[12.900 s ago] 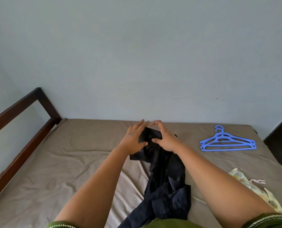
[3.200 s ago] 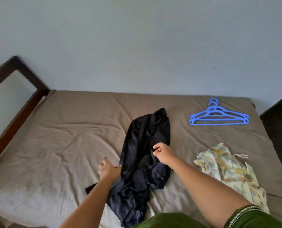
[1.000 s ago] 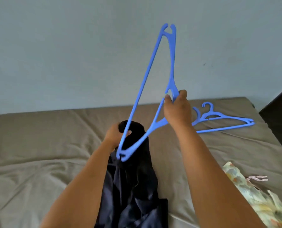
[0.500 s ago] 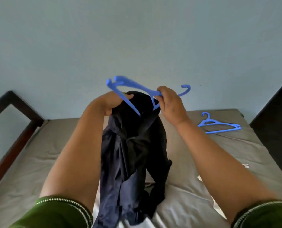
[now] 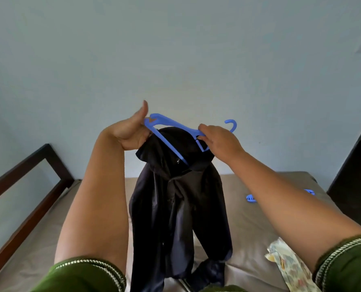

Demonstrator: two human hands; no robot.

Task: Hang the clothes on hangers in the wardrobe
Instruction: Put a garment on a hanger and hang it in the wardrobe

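Since half a second earlier both hands had lifted higher: my left hand [image 5: 131, 131] clutched the soft, limp dark shirt [image 5: 179, 199] by its collar above the bed [image 5: 38, 239], my right hand [image 5: 217, 140] pinched the light, stiff blue hanger [image 5: 171, 125] near its hook.

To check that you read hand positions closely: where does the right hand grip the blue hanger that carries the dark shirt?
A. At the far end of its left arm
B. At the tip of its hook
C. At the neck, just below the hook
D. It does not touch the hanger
C: the right hand pinches the blue hanger at its neck, the hook standing free beyond the fingers, while the left hand holds the dark shirt at the other end.
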